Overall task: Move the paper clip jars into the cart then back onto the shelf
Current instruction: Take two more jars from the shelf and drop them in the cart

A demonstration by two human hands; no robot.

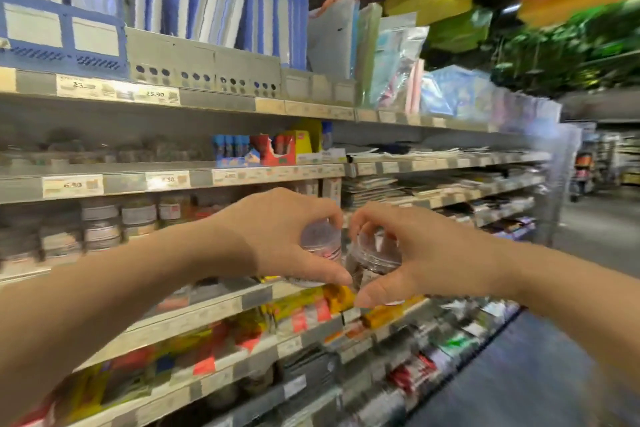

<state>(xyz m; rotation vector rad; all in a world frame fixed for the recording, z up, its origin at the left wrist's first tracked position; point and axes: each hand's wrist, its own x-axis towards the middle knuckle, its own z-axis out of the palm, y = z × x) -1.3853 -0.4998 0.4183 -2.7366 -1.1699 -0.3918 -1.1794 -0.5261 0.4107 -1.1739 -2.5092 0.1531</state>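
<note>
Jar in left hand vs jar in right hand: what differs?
Contents: the left jar looks pinkish inside, the right jar dark.
Height: the left jar sits slightly higher in frame than the right jar.
Shared: both are small, round, clear jars, side by side in front of the shelf, each gripped from above by its own hand, the left hand and the right hand.

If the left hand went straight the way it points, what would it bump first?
Most likely the darker jar gripped by the right hand. The left hand, holding a pinkish jar, points at it, and the jars look almost touching, though depth is unclear.
</note>
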